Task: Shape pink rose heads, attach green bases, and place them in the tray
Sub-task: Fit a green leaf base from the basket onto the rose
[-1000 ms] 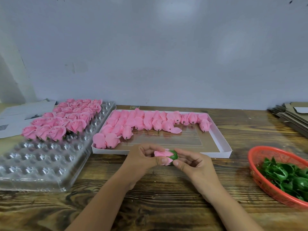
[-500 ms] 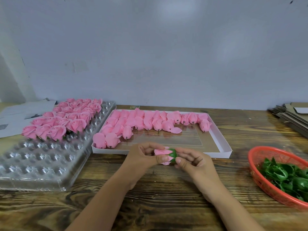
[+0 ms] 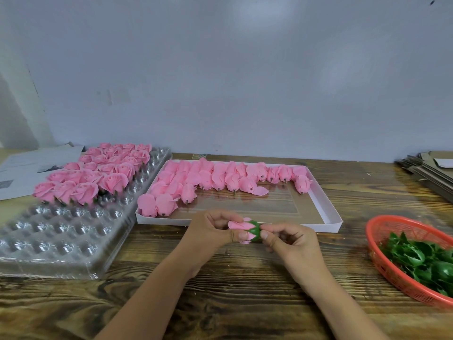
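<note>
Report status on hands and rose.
Left hand grips pink rose head. Right hand pinches its green base. Nothing in the way.

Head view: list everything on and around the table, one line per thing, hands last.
finished roses: many, pink, standing in the far part of the clear tray
clear tray: one, transparent with round cells, left side of the table
white box: one, shallow, centre of the table
unfinished rose heads: many, pink, lying along the box's far and left sides
orange basket: one, right edge
green bases: a pile, inside the basket
papers: a few, white, far left
cardboard sheets: a stack, brown, far right
table: one, dark wood grain
held rose: one, pink with a green base, between the hands
left hand: holds the petals
right hand: pinches the base
</note>
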The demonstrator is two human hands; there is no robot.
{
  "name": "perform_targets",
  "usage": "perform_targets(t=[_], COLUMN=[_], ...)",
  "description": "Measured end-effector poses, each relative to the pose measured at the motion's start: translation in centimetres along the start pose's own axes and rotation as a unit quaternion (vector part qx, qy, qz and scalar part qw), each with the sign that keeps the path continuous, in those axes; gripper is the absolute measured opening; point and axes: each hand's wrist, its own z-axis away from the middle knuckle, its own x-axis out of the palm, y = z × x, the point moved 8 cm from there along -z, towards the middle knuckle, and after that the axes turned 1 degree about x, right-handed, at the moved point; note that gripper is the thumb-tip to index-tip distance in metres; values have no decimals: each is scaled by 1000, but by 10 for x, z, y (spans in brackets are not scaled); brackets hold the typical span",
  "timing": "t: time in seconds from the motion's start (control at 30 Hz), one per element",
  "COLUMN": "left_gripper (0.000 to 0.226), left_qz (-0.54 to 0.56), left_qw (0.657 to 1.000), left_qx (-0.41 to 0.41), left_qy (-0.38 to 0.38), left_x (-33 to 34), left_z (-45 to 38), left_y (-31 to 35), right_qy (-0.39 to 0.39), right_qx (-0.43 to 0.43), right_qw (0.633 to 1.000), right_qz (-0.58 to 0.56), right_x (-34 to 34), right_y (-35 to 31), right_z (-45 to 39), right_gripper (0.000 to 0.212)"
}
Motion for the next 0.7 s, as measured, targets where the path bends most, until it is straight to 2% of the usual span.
perform_targets(t=[0.7], left_gripper=[30], left_qz=[-55], left_qw=[998], left_qx=[7], left_qy=[-11], left_x=[2], left_z=[0], left_y=[0], right_qy=[-12], right_qx=[5], right_qw=[1000], right_qz=[6], right_x=[3], right_y=[2], right_z=[1], right_gripper=[38])
